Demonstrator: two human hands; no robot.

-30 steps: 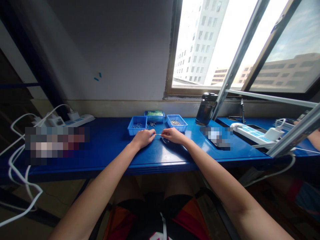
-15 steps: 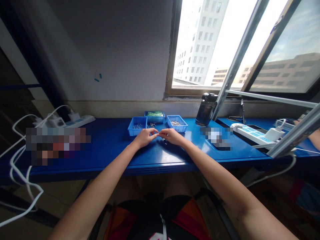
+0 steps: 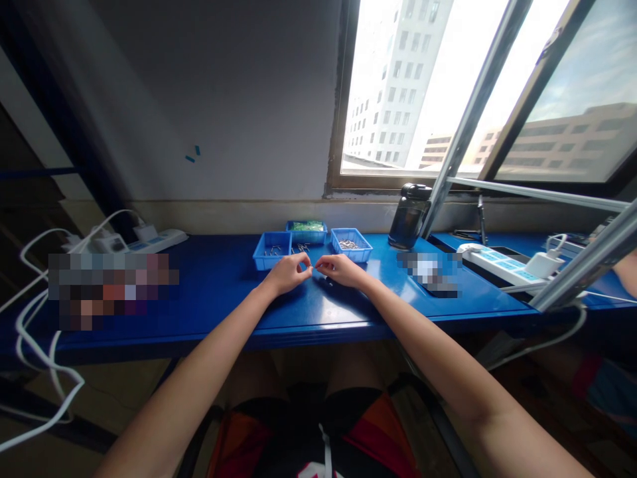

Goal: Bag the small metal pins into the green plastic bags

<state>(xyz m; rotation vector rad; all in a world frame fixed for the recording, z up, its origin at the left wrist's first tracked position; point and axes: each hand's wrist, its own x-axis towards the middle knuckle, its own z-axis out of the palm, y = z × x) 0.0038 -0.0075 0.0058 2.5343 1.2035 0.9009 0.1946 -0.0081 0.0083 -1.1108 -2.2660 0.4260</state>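
Over the blue table (image 3: pixel 213 292), my left hand (image 3: pixel 289 273) has its thumb and forefinger pinched together; whatever is between them is too small to make out. Facing it, my right hand (image 3: pixel 341 271) is also in a pinch, its fingertips a small gap from the left ones. What it holds cannot be made out either. Just behind my left hand is a blue bin (image 3: pixel 260 255) with a few small metal pieces. Behind my right hand, another blue bin (image 3: pixel 365 250) holds many small metal pieces. Loose metal pieces (image 3: pixel 301 247) lie between the bins.
At the back, a third blue bin (image 3: pixel 323 237) contains green packaging (image 3: pixel 306 226). A dark bottle (image 3: pixel 409 218) stands to the right near a metal post. Power strips (image 3: pixel 507 263) with white cables lie at both sides. Another person's arm (image 3: pixel 628 271) shows at the far right.
My fingertips, touching or nearly so before, are now slightly apart. My left thumb and forefinger form a rounder loop. The bins have not moved.
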